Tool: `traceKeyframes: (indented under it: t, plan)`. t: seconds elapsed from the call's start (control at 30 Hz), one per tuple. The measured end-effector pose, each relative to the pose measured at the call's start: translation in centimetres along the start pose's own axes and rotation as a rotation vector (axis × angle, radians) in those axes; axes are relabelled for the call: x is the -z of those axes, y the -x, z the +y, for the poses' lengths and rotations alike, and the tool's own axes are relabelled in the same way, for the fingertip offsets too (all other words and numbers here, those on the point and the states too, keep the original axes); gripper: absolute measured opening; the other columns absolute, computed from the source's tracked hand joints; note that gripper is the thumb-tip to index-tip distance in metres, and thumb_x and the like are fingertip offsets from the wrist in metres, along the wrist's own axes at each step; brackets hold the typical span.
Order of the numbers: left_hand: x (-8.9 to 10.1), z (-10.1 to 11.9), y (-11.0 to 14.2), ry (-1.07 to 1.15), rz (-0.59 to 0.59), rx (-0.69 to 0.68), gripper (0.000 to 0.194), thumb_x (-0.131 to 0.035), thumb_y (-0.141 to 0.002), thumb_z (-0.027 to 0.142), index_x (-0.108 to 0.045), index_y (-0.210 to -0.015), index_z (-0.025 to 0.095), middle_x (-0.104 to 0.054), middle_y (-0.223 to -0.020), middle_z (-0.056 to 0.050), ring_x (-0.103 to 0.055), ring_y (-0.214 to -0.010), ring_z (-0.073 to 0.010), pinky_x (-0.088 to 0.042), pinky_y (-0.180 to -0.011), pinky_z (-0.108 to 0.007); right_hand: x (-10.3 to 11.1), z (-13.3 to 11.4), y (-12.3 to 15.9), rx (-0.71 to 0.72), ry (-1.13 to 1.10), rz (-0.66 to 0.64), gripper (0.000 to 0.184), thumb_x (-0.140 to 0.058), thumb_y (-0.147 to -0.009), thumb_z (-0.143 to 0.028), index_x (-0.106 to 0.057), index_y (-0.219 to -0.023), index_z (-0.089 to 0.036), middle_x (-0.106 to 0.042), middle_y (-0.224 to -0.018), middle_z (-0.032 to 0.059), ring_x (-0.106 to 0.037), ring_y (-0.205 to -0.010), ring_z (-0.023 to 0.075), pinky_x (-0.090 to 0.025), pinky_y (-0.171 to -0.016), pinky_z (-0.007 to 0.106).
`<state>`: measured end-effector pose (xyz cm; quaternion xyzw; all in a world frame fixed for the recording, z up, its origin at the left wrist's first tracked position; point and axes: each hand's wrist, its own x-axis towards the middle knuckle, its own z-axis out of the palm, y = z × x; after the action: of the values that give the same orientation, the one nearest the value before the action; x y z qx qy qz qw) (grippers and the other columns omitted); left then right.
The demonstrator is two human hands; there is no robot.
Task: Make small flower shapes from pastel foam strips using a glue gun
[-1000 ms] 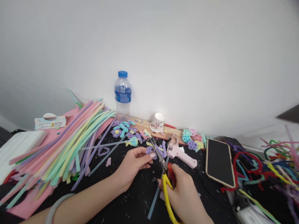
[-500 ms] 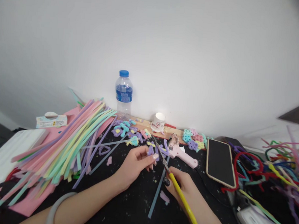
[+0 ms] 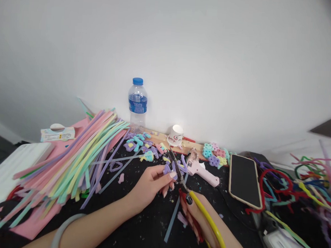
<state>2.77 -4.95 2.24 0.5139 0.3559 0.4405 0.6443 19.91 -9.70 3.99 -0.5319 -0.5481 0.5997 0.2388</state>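
Observation:
Between the thumb and fingers of my left hand (image 3: 153, 181) is a small purple pipe-cleaner piece (image 3: 167, 168), partly covered by the fingertips. My right hand (image 3: 198, 212) grips a pair of scissors (image 3: 214, 228) with yellow and red handles. Their dark blades point up and away, right beside the purple piece; whether they touch it I cannot tell. A pink glue gun (image 3: 203, 172) lies just beyond my right hand. Under the blades, a bluish translucent stick (image 3: 171, 221) rests on the black table surface.
Pastel pipe cleaners (image 3: 76, 159) are heaped on the left. At the back stand a water bottle (image 3: 138, 103) and a paper cup (image 3: 176, 135). Small pipe-cleaner flowers (image 3: 214, 155) sit near a phone (image 3: 245, 180). Tangled coloured pipe cleaners (image 3: 313, 189) spread on the far right.
My right hand has turned the scissors, first edge-on and now with the handles spread. The handles swung right and toward me. My left hand keeps its hold on the purple piece.

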Motion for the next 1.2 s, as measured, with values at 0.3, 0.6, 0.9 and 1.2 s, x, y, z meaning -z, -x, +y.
traceKeyframes:
  t: [0.3, 0.6, 0.9, 1.2]
  plan:
    - [-0.4, -0.5, 0.0, 0.017, 0.102, 0.026, 0.029, -0.055, -0.083, 0.037, -0.058, -0.068, 0.013, -0.053, -0.057, 0.002, -0.037, -0.042, -0.0053, -0.028, -0.046, -0.019, -0.1, 0.0, 0.8, 0.030, -0.033, -0.090, 0.048, -0.035, -0.083, -0.066, -0.046, -0.081, -0.019, -0.036, -0.059, -0.0052, -0.030, -0.046, 0.0072, -0.029, -0.043, 0.019]
    - [-0.5, -0.2, 0.1, -0.017, 0.133, 0.018, 0.029, -0.056, -0.083, 0.037, -0.057, -0.064, 0.014, -0.050, -0.051, 0.004, -0.036, -0.041, -0.0056, -0.029, -0.046, -0.019, -0.5, -0.4, 0.8, 0.048, -0.024, -0.057, 0.053, -0.035, -0.080, -0.070, -0.047, -0.082, -0.019, -0.035, -0.057, -0.0060, -0.028, -0.044, 0.0067, -0.025, -0.041, 0.019]
    - [-0.6, -0.4, 0.3, -0.034, 0.101, 0.044, 0.028, -0.054, -0.084, 0.037, -0.058, -0.070, 0.013, -0.056, -0.058, 0.002, -0.036, -0.040, -0.0049, -0.028, -0.045, -0.020, -0.6, 0.1, 0.2, 0.079, -0.038, -0.005, 0.055, -0.040, -0.076, -0.071, -0.047, -0.074, -0.017, -0.036, -0.055, -0.0056, -0.027, -0.043, 0.0057, -0.022, -0.038, 0.018]
    - [-0.5, -0.4, 0.2, -0.034, 0.107, 0.027, 0.030, -0.054, -0.084, 0.037, -0.058, -0.068, 0.013, -0.055, -0.056, 0.002, -0.036, -0.040, -0.0048, -0.028, -0.046, -0.020, -0.8, 0.0, -0.1, 0.136, 0.003, 0.018, 0.056, -0.037, -0.078, -0.071, -0.047, -0.069, -0.017, -0.042, -0.057, -0.0029, -0.032, -0.047, 0.0070, -0.025, -0.039, 0.019]
